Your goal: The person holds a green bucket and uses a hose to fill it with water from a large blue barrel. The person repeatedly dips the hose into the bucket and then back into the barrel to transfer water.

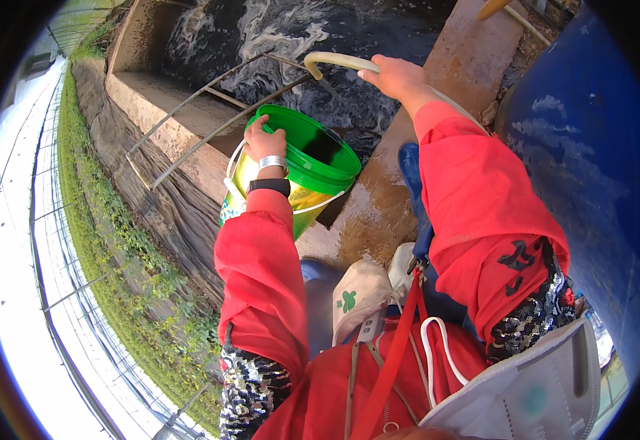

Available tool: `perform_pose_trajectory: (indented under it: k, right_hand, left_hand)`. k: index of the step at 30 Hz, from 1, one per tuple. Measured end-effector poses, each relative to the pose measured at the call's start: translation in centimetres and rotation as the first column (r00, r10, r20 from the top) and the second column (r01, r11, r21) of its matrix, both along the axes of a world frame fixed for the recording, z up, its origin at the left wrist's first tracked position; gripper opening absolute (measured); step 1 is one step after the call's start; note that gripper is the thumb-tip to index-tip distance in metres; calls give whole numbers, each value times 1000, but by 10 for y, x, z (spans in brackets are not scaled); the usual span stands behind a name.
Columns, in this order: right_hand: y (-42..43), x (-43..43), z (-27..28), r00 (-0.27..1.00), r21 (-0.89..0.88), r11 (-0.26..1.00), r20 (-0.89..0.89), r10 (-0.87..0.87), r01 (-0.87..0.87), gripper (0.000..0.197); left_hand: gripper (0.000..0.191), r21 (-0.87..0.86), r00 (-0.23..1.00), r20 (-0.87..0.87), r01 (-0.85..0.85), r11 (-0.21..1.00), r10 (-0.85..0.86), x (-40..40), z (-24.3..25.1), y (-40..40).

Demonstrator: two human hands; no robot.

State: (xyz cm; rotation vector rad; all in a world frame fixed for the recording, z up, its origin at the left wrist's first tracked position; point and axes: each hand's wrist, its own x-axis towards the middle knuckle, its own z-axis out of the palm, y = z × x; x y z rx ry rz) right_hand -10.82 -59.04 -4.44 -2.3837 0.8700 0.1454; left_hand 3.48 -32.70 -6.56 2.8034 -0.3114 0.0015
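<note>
My left hand [266, 144] grips the near-left rim of a green plastic bucket [320, 171], thumb and fingers over the edge. The bucket tilts away from me over the wet concrete ledge, its white handle hanging down the side. Inside lies a dark patch; whether it is liquid or shadow I cannot tell. My right hand [399, 80] holds a pale flexible hose [342, 59] near its end. The hose bends downward above and beyond the bucket's mouth, with a faint stream below its tip.
A concrete pit holds dark, foamy liquid [276, 33]. A metal ladder [204, 138] slants out of it, left of the bucket. A large blue barrel [578, 165] stands close on the right. Wet concrete [375, 203] lies near my blue boots [320, 291]. Plants [133, 264] line the left.
</note>
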Motion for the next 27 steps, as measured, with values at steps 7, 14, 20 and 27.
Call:
perform_pose_trajectory:
  k: [7,14,20,27]
  right_hand:
    - [1,0,1,1000,-1,1000,-17,6,-6,41]
    - [1,2,-4,1000,-6,1000,-10,5,-5,42]
    - [-2,2,-8,1000,-3,1000,13,-3,3,42]
    - [-7,-3,-3,995,49,998,95,39,-44,50]
  left_hand:
    - [44,7,1000,0,-4,1000,4,-1,-3,-3]
    - [44,-10,999,7,-34,999,34,-4,-6,-9]
    - [44,-51,1000,-17,-10,999,9,7,-5,6]
    - [44,-490,996,-81,-3,872,-43,20,64,126]
